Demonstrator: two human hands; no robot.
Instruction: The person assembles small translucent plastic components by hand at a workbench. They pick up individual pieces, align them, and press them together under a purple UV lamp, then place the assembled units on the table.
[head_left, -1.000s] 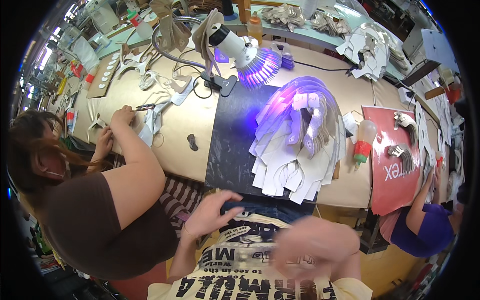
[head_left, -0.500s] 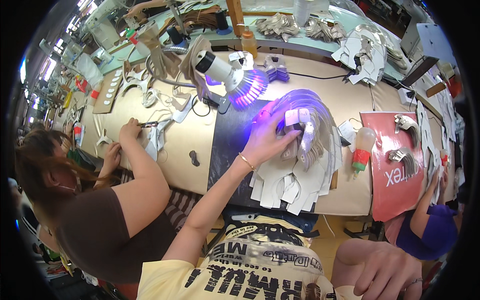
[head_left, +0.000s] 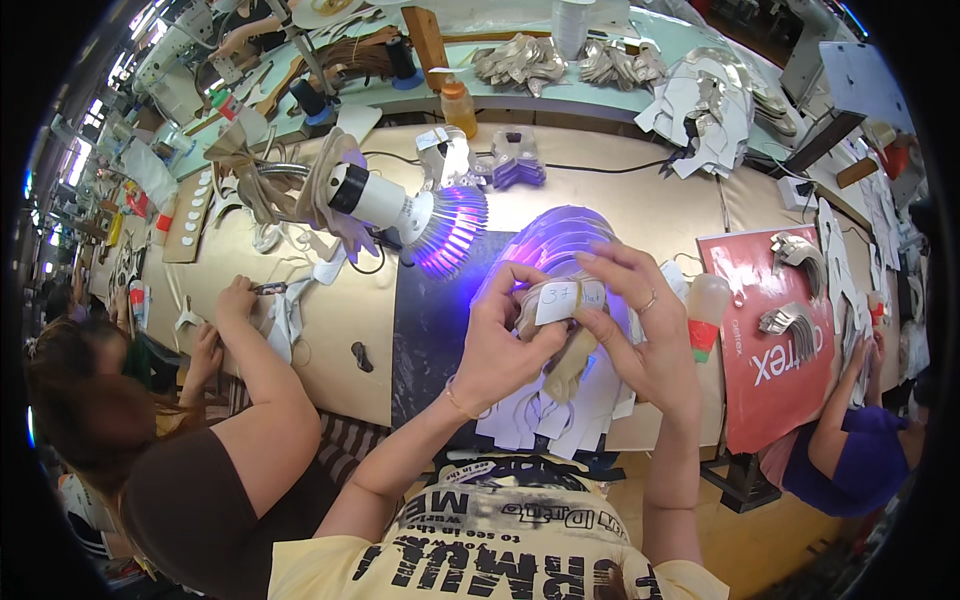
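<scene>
My left hand point(head_left: 508, 345) grips a bundle of thin beige cut pieces point(head_left: 568, 372) with its thumb and fingers. A white paper label point(head_left: 556, 302) with handwriting lies across the top of the bundle. My right hand point(head_left: 648, 345) closes on the bundle's other side, thumb and fingers at the label's right edge. Beneath both hands lies a fanned stack of pale cut pieces point(head_left: 508, 425), its far end tinted violet by the lamp point(head_left: 440, 230). The stack rests on a dark mat point(head_left: 425, 330); its middle is hidden by my hands.
Right of my hands lies a bottle with a red band point(head_left: 705, 325), then a red sheet point(head_left: 750, 400) bearing curved pieces. Purple-edged bundles point(head_left: 517, 160) and an amber bottle point(head_left: 458, 108) stand beyond. A co-worker's arm point(head_left: 262, 375) is at left; another person point(head_left: 850, 455) sits at right.
My right hand has come up from the lower right to the bundle. The bundle is now lifted off the stack between both hands. The whole view has shifted slightly.
</scene>
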